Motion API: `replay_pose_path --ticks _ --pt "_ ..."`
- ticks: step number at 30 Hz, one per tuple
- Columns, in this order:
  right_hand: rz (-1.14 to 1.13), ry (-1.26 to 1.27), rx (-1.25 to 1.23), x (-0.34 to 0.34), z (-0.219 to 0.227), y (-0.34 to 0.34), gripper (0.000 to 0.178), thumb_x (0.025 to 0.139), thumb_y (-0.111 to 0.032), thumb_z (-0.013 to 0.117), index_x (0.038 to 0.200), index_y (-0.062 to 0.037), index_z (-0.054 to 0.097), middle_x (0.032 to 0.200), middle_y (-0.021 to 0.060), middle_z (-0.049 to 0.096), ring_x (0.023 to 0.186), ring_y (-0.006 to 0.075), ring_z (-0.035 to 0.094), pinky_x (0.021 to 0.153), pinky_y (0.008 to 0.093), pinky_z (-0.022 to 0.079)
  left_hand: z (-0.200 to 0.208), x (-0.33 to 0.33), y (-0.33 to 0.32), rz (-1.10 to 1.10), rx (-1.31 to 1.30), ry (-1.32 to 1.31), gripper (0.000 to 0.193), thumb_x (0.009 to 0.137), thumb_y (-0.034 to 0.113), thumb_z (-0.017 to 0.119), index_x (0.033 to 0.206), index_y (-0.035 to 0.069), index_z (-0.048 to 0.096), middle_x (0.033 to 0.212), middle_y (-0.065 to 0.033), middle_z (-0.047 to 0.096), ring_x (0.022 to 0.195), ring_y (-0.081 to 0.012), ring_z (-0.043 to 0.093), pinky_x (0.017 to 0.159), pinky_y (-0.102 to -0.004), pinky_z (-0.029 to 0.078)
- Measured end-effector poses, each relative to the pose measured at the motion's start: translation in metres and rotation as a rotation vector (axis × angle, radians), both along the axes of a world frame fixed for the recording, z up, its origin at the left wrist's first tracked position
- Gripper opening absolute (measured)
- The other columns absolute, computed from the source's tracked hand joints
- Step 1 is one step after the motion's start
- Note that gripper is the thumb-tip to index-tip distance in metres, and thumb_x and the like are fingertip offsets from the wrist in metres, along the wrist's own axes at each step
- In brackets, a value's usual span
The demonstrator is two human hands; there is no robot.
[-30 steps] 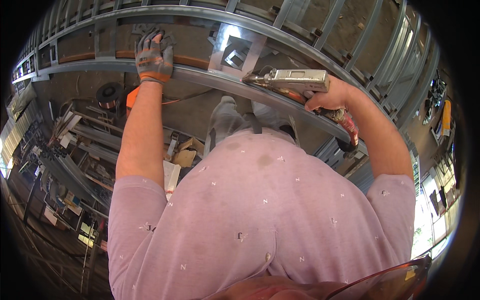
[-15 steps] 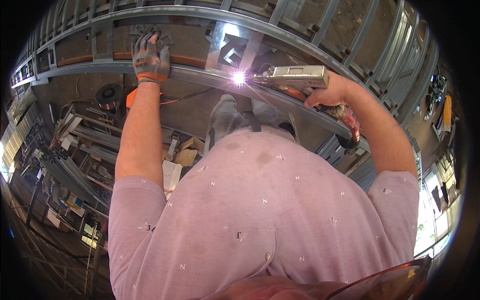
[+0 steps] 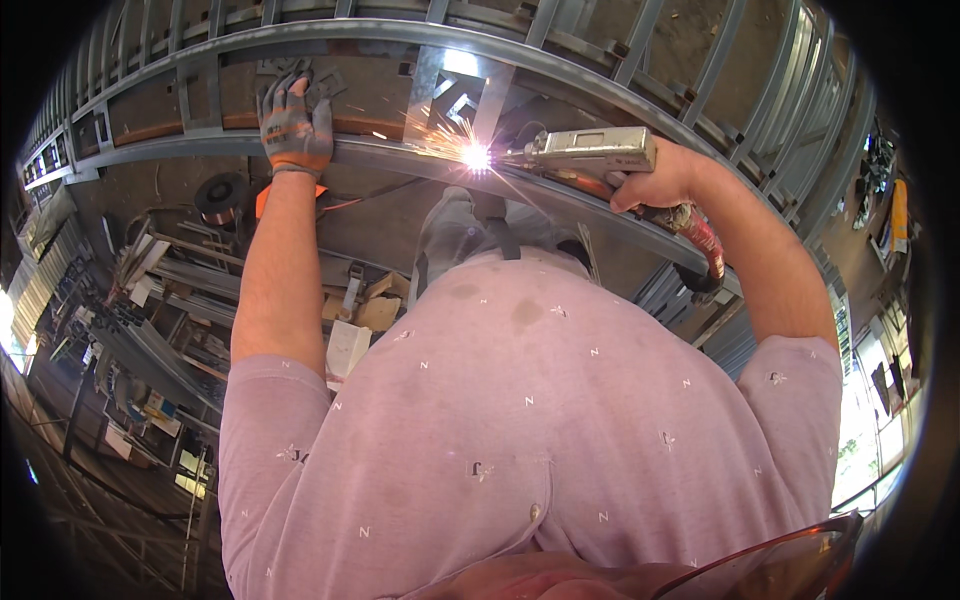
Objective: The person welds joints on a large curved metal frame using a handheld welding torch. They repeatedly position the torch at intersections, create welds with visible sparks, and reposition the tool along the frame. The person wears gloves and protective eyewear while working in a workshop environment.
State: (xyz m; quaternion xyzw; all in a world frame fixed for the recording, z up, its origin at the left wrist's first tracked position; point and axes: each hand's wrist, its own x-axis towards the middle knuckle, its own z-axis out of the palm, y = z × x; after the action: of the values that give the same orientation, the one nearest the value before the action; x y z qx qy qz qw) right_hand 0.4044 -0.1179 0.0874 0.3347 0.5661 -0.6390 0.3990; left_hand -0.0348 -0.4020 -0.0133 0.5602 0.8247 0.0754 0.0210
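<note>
My right hand (image 3: 668,175), bare, is wrapped round the grip of a boxy metal welding gun (image 3: 595,150) with a red sleeve on its cable. The gun's nozzle points left at a bright white spot (image 3: 476,157) on the near edge of a grey steel rail (image 3: 385,153). Orange sparks fly up and left from there. My left hand (image 3: 297,128), in a grey and orange glove, lies on the same rail further left, fingers stretched forward. Just beyond the bright spot, a shiny cross plate (image 3: 495,95) joins the rail to the far rail.
A long steel frame with several cross bars (image 3: 705,60) fills the far side. At left are a wire spool (image 3: 219,198), an orange object (image 3: 264,200) on the floor, stacked metal lengths (image 3: 190,270) and an open cardboard box (image 3: 378,305). Dark glasses (image 3: 770,560) edge the bottom right.
Orange sparks now spray up and left from the weld spot, where before there was mainly a purple-white glare. The view has shifted slightly; both hands keep nearly the same places.
</note>
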Motion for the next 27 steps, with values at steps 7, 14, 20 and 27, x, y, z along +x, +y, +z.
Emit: replay_pose_path --ticks 7,14,20,27 --pt "0.035 -0.033 0.015 0.003 -0.002 0.002 0.062 0.077 -0.008 0.091 0.136 -0.0074 0.076 0.112 0.0123 0.082 0.094 0.0225 0.077 0.090 0.0366 0.063 0.000 -0.003 -0.002 -0.017 -0.002 0.009 0.049 0.096 0.030 0.077 0.139 0.011 0.068 0.136 -0.0212 0.071 0.132 -0.0469 0.061 0.116 -0.0564 0.048" --pt "0.043 -0.037 0.018 0.009 -0.007 0.002 0.062 0.076 -0.011 0.092 0.136 -0.0086 0.076 0.115 0.0122 0.082 0.100 0.0241 0.076 0.096 0.0370 0.061 0.002 -0.003 -0.002 -0.027 -0.006 0.012 0.047 0.096 0.029 0.076 0.139 0.010 0.068 0.136 -0.0209 0.070 0.134 -0.0472 0.059 0.118 -0.0569 0.046" --pt "-0.015 -0.040 0.030 0.018 0.005 0.005 0.060 0.077 -0.009 0.092 0.134 -0.0064 0.075 0.114 0.0093 0.081 0.100 0.0210 0.074 0.092 0.0369 0.061 0.003 -0.002 0.001 -0.019 0.013 -0.016 0.045 0.098 0.031 0.073 0.137 0.010 0.068 0.137 -0.0202 0.070 0.133 -0.0469 0.060 0.117 -0.0570 0.046" --pt "-0.355 0.028 0.185 0.076 0.044 0.000 0.051 0.082 -0.008 0.096 0.128 -0.0067 0.074 0.115 0.0038 0.079 0.106 0.0173 0.071 0.096 0.0366 0.059 0.004 -0.002 0.000 -0.035 0.010 -0.025 0.047 0.098 0.032 0.073 0.138 0.009 0.067 0.136 -0.0204 0.071 0.132 -0.0463 0.061 0.117 -0.0561 0.047"
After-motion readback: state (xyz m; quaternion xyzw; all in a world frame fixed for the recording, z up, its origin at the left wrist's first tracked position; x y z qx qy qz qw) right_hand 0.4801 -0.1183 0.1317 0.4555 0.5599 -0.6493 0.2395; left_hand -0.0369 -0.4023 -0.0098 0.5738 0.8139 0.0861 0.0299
